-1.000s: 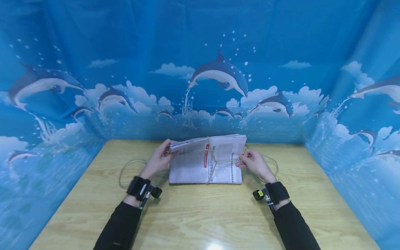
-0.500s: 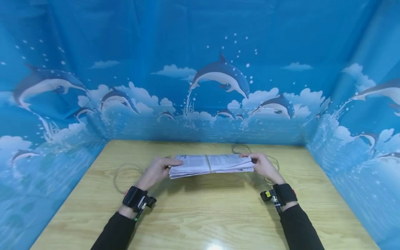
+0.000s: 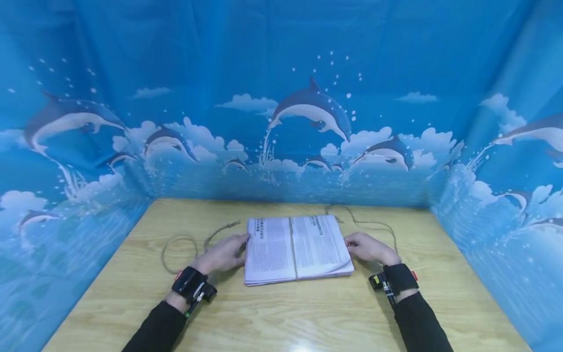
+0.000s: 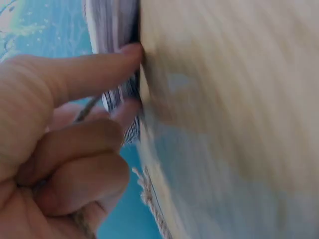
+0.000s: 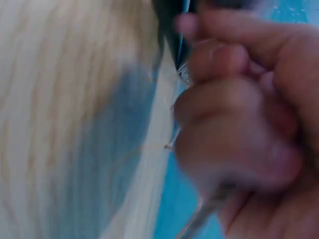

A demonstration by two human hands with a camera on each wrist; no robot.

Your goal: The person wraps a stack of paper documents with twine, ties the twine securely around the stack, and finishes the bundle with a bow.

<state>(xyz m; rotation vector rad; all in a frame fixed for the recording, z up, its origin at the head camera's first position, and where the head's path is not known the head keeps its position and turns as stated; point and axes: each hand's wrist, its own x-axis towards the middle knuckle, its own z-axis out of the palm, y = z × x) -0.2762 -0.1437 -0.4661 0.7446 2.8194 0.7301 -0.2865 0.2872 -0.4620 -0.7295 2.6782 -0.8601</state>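
Observation:
A stack of folded newspapers point(image 3: 270, 254) lies flat on the wooden table, with one strand of twine point(image 3: 293, 249) running across its top from back to front. My left hand point(image 3: 225, 252) is at the stack's left edge. In the left wrist view the thumb point(image 4: 99, 72) and a fingertip touch the side of the newspapers, while the other fingers curl round a length of twine point(image 4: 88, 108). My right hand point(image 3: 369, 247) is beside the right edge. Its fingers are curled into a fist in the right wrist view, and twine point(image 5: 207, 206) comes out below them.
Loose twine point(image 3: 179, 237) loops over the table left of the stack, with a frayed end point(image 3: 233, 224) behind the left hand. More twine point(image 3: 374, 222) trails behind the right hand. A blue dolphin-print curtain point(image 3: 281, 181) encloses the wooden table point(image 3: 281, 318) at back and sides.
The newspaper stack was tilted up with crossed twine facing me, then turned over in both hands above the table. Now it lies flat, other face up, and both hands have loosened to its sides.

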